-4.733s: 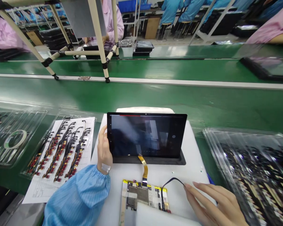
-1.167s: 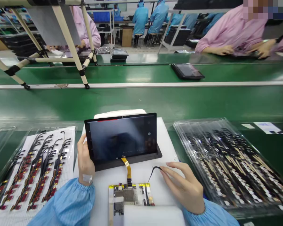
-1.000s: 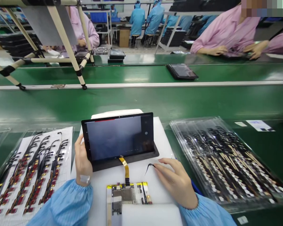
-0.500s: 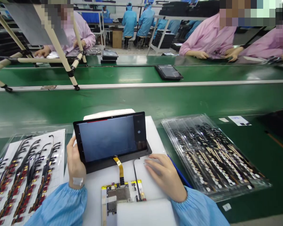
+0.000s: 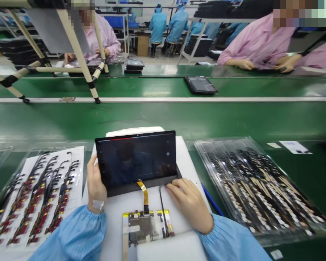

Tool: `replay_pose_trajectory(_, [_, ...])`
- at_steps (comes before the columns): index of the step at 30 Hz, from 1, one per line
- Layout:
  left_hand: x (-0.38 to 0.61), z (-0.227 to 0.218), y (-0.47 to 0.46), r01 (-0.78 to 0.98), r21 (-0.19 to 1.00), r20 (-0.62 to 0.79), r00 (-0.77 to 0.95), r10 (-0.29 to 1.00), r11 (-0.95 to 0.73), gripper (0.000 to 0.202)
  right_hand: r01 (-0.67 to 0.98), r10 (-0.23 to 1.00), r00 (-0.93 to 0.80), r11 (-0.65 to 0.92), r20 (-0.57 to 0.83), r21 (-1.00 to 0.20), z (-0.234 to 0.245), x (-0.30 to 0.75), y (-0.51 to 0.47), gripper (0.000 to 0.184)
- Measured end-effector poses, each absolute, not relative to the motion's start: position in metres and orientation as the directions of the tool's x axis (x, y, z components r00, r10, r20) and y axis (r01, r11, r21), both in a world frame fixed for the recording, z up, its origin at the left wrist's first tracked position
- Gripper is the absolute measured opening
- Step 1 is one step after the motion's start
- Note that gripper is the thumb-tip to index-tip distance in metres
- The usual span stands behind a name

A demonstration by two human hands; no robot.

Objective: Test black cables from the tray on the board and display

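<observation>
My left hand (image 5: 96, 185) grips the left edge of a black tablet screen (image 5: 136, 159), holding it tilted up over a black frame (image 5: 146, 184). A gold ribbon cable (image 5: 144, 195) runs from the screen down to a circuit board (image 5: 146, 226) on the white mat (image 5: 191, 165). My right hand (image 5: 188, 204) rests on the mat with its fingers pressed together on the end of a thin black cable (image 5: 163, 208) at the frame's lower edge. That cable leads back to the board.
A sheet with several black flex cables (image 5: 40, 197) lies to the left. A clear tray of parts (image 5: 256, 185) sits to the right, a blue pen (image 5: 212, 203) beside the mat. Beyond, a green conveyor (image 5: 163, 116) carries another tablet (image 5: 200, 85); people in pink work opposite.
My right hand has drawn the black cable's free end from the right in to the frame's lower edge. The screen has gone from lit blue-grey to dark. My left hand keeps its grip.
</observation>
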State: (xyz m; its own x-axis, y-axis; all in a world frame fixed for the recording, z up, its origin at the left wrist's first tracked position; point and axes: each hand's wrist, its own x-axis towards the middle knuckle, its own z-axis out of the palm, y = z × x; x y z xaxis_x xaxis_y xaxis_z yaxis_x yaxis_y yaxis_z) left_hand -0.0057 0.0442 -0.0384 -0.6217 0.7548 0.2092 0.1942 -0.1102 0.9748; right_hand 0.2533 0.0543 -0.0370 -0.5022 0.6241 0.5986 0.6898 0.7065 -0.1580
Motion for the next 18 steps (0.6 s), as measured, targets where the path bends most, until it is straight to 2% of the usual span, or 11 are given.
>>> replay_pose_trajectory(11, [0.005, -0.029, 0.043, 0.159, 0.981, 0.185, -0.607, 0.773, -0.11, 0.051, 0.591, 0.534, -0.542, 0.791, 0.649, -0.157, -0.041, 0.264, 0.063, 0.011])
replay_pose_trajectory(18, [0.006, -0.027, 0.043, 0.123, 0.988, 0.147, -0.598, 0.788, -0.091, 0.059, 0.521, 0.497, -0.567, 0.834, 0.657, -0.181, -0.038, 0.273, 0.055, 0.012])
